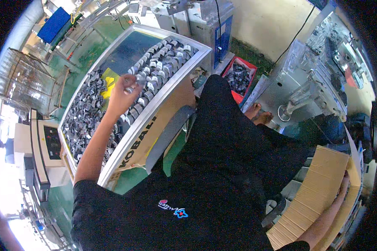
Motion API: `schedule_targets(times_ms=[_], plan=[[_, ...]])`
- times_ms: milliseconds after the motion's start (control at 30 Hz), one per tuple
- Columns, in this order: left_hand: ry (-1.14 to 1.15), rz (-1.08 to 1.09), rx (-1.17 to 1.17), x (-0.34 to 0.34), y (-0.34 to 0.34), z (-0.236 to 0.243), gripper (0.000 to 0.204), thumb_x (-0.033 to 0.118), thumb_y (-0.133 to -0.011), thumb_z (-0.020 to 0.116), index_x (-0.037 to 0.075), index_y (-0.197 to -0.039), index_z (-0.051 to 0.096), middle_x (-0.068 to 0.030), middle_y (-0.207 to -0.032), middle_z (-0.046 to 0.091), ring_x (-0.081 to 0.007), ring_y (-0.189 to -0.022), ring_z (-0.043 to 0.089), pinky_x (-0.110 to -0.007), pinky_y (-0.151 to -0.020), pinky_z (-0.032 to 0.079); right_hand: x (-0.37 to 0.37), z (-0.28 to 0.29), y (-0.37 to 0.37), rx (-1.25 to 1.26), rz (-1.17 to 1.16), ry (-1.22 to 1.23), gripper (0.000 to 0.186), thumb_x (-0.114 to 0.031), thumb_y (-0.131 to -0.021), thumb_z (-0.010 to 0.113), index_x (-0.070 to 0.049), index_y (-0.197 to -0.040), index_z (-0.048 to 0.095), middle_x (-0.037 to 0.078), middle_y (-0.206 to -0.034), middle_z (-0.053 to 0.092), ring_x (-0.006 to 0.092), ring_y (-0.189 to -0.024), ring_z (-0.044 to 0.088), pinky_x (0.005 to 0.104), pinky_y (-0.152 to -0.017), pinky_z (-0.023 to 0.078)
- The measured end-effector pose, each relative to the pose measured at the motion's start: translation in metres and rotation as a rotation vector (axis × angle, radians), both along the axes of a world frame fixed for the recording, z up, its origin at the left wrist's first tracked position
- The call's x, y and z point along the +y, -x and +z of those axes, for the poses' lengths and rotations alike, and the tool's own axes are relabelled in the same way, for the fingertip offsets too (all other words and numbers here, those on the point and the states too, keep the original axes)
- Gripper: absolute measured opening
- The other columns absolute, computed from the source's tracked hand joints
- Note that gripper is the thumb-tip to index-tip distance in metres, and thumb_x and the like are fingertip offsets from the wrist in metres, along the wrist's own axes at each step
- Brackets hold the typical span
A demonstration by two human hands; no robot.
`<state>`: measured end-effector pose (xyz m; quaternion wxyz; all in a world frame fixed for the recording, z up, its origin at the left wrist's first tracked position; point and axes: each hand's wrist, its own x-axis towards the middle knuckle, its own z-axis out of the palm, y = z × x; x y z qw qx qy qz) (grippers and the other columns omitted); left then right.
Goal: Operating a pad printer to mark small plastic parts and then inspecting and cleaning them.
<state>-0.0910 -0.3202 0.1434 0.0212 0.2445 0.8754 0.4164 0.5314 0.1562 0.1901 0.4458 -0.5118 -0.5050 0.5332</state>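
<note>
My left hand [123, 95] is over a framed table [113, 161], its fingers curled in a pinch. A small curved grey piece [140, 79], somewhat blurred, shows at the fingertips. Rows of similar curved grey pieces [165, 62] stand along the table's right side, just beyond the hand. A loose heap of dark curved pieces [86, 115] covers the left part. Beside the hand lies a yellow sheet [109, 81]. On the far right my right forearm [326, 217] reaches along an open cardboard box [312, 188]; the box flaps mostly hide the right hand, and its fingers do not show.
A red bin [252, 75] of dark pieces stands on the floor beyond my knee. Grey metal machinery [297, 75] rises at the right. A wire cage [23, 81] and a cream cabinet with a dark panel [50, 142] stand at the left.
</note>
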Motion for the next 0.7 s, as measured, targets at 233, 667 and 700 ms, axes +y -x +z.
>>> schedule_targets(times_ms=[233,667,700], plan=[[0.225,-0.037,0.393,-0.014,-0.009,-0.017,0.048,0.031,-0.076,0.081,0.007,-0.115,0.065,-0.0092,-0.108,0.070,-0.0275,-0.102,0.064,-0.040,-0.087,0.050,0.027,-0.016,-0.020,-0.100,0.024,-0.043,0.047,-0.028,-0.094,0.067,-0.003,-0.132,0.057,0.009,-0.127,0.064,0.0210,-0.113,0.060,0.0345,-0.096,0.049],[0.188,-0.022,0.340,0.000,-0.017,-0.041,0.046,0.036,-0.076,0.081,0.015,-0.114,0.068,-0.0027,-0.109,0.068,-0.0239,-0.102,0.059,-0.042,-0.096,0.040,0.154,-0.039,-0.105,-0.579,0.016,-0.198,0.046,-0.028,-0.093,0.069,-0.002,-0.129,0.058,0.009,-0.123,0.065,0.0218,-0.110,0.062,0.0346,-0.094,0.049],[0.215,-0.010,0.315,0.000,-0.017,-0.042,0.045,0.036,-0.076,0.081,0.015,-0.114,0.068,-0.0019,-0.109,0.068,-0.0233,-0.101,0.059,-0.041,-0.096,0.040,0.164,-0.041,-0.113,-0.619,0.014,-0.197,0.046,-0.027,-0.092,0.069,-0.002,-0.129,0.058,0.009,-0.123,0.065,0.0218,-0.109,0.062,0.0346,-0.094,0.050]])
